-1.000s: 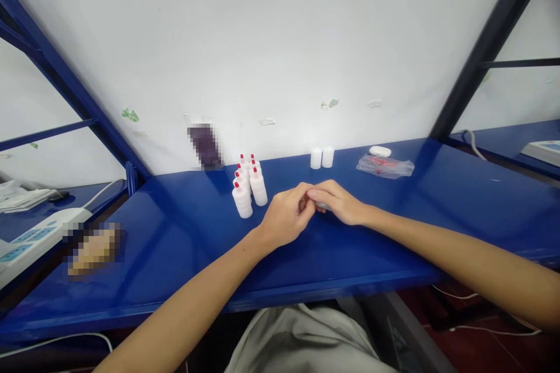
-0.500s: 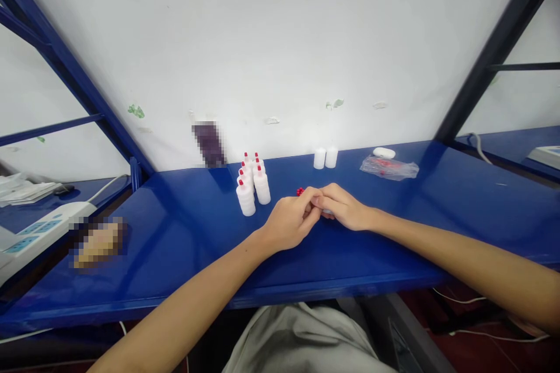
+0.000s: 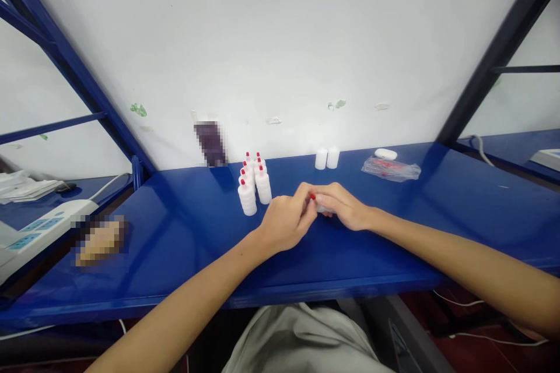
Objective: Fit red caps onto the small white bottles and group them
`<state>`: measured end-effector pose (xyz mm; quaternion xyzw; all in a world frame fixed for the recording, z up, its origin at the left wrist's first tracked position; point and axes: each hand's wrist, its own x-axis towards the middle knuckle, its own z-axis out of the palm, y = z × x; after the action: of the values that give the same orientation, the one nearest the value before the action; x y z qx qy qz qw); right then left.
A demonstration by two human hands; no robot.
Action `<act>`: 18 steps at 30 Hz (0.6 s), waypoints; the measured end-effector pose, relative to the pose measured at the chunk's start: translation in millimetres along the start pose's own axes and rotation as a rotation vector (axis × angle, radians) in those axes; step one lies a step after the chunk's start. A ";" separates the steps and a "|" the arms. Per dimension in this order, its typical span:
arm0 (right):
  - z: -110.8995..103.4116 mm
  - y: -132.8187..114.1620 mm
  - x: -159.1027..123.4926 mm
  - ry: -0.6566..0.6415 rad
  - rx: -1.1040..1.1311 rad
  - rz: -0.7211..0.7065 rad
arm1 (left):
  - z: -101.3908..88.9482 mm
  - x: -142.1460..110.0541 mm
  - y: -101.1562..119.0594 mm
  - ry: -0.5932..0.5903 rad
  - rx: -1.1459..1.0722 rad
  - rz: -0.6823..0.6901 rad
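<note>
My right hand (image 3: 345, 207) is wrapped round a small white squeeze bottle (image 3: 322, 208), mostly covered by the fingers and lying tilted toward the left. At the bottle's left end, a red cap (image 3: 312, 196) shows between the fingertips of my left hand (image 3: 286, 218), which is closed in a pinch on it. Both hands meet just above the blue table (image 3: 210, 256). To their left stand several white bottles with red caps (image 3: 263, 186) in two rows. Behind the hands are two white bottles (image 3: 327, 158) with no red caps visible.
A clear plastic bag with red pieces (image 3: 391, 169) lies at the back right, beside a white rounded case (image 3: 385, 154). On the left are a blurred tan object (image 3: 100, 242) and a white power strip (image 3: 48, 233). Blue frame posts (image 3: 87, 76) rise at the side.
The left fingers have shifted at the bottle's end, and a red cap now shows between them. The small red cluster seen behind the left hand is now hidden. The view has shifted slightly.
</note>
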<state>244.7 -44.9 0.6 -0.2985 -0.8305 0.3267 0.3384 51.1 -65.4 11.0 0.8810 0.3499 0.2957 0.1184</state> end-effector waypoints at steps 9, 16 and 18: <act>-13.4 16.5 10.2 0.288 -0.373 0.250 | -30.5 -44.2 -21.2 -0.180 0.732 -0.315; -12.9 18.9 7.9 0.369 -0.034 0.150 | -23.5 -33.0 -18.2 -0.142 0.698 -0.204; -12.0 20.2 8.6 0.337 0.027 0.151 | -16.2 -23.2 -12.8 -0.206 0.615 -0.116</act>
<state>254.3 -22.4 -4.6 -0.4060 -0.7328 0.3075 0.4512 21.0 -71.9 8.5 0.8793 0.4587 0.0781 -0.1019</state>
